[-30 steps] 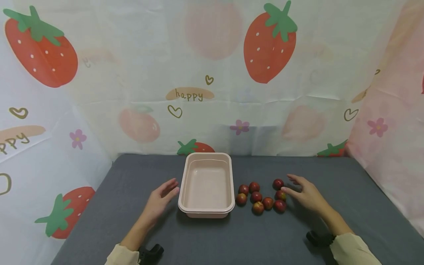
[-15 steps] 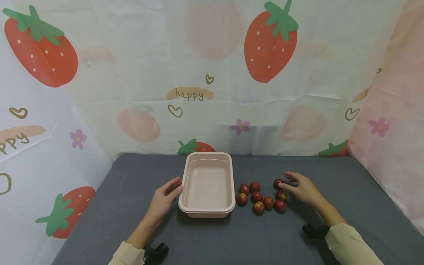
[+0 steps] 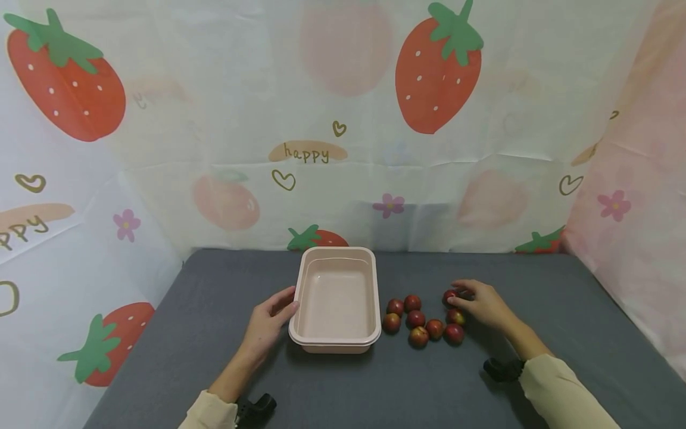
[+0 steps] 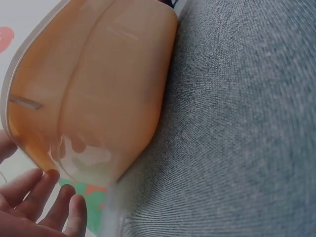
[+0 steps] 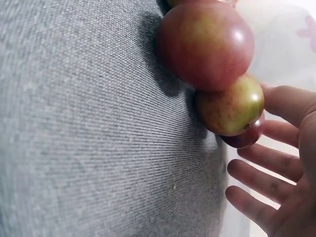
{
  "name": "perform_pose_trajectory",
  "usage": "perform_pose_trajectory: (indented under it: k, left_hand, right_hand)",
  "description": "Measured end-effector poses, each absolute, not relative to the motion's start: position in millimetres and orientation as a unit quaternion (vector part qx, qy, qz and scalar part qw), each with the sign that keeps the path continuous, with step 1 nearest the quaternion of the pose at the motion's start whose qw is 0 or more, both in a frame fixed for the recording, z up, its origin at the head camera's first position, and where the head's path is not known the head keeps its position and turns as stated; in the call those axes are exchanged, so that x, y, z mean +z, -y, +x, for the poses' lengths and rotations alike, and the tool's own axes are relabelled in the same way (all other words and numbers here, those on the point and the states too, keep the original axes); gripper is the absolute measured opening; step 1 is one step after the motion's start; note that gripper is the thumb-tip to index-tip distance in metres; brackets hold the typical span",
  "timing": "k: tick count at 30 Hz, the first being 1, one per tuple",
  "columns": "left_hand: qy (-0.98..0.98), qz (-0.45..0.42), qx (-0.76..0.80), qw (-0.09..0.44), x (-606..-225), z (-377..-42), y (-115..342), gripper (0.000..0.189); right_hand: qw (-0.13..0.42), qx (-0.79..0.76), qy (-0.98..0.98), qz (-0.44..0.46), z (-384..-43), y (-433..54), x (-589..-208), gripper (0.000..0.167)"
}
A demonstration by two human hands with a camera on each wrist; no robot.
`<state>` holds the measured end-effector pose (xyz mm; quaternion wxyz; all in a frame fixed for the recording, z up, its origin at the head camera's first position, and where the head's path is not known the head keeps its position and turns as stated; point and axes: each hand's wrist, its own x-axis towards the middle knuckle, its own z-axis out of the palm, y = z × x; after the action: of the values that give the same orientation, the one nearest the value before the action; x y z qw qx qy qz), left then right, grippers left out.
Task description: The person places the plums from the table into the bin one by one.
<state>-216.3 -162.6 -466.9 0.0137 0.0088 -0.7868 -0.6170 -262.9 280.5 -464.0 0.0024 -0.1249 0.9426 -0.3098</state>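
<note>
A pale pink rectangular plastic box (image 3: pixel 334 345) stands on the dark grey cloth. My left hand (image 3: pixel 268 325) is at its left side, thumb near the rim and fingers stretched along the outer wall, as the left wrist view shows (image 4: pixel 37 202). Several red and yellow-green plums (image 3: pixel 415 319) lie right of the box. My right hand (image 3: pixel 485 304) reaches the farthest dark red plum (image 3: pixel 448 294), its thumb on the near side and index finger beyond. That plum (image 5: pixel 242 139) still rests on the cloth, partly hidden behind a yellow-green plum (image 5: pixel 232 106); the other right fingers are spread and nearly straight.
The grey-covered table (image 3: pixel 343 393) ends at a white curtain (image 3: pixel 241 119) printed with strawberries at the back and sides. Black straps (image 3: pixel 504 369) sit on both wrists. The loose plums lie close together between the box and the right hand.
My left hand has moved right and forward to the box's side. My right hand has moved left to the farthest plum, its thumb and index finger coming around it. Box and plums stay put.
</note>
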Motion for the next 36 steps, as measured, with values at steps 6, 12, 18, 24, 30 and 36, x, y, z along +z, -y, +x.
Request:
perform_pose_trajectory:
  k: [6, 12, 18, 24, 30, 36]
  left_hand:
    - [0.784, 0.007, -0.621, 0.016, -468.4, -216.6, 162.9, 0.046]
    - [0.786, 0.017, -0.618, 0.024, -468.1, -216.5, 162.1, 0.045]
    - [0.787, 0.023, -0.616, 0.028, -466.4, -215.8, 160.7, 0.044]
    - [0.788, 0.026, -0.614, 0.032, -467.0, -216.0, 160.4, 0.044]
    - [0.785, 0.027, -0.617, 0.034, -467.5, -216.4, 160.0, 0.044]
    - [0.786, 0.029, -0.617, 0.035, -467.5, -216.1, 159.8, 0.043]
  right_hand:
    - [0.002, -0.302, -0.945, -0.123, -265.5, -279.4, -466.2, 0.043]
    - [0.002, -0.296, -0.949, -0.113, -266.4, -277.7, -466.3, 0.038]
    - [-0.004, -0.291, -0.95, -0.111, -266.6, -277.2, -466.7, 0.036]
    - [-0.008, -0.294, -0.95, -0.107, -267.2, -277.1, -467.3, 0.034]
    - [-0.014, -0.3, -0.948, -0.107, -268.7, -278.4, -468.1, 0.033]
    - [-0.017, -0.31, -0.945, -0.106, -270.3, -278.6, -465.4, 0.033]
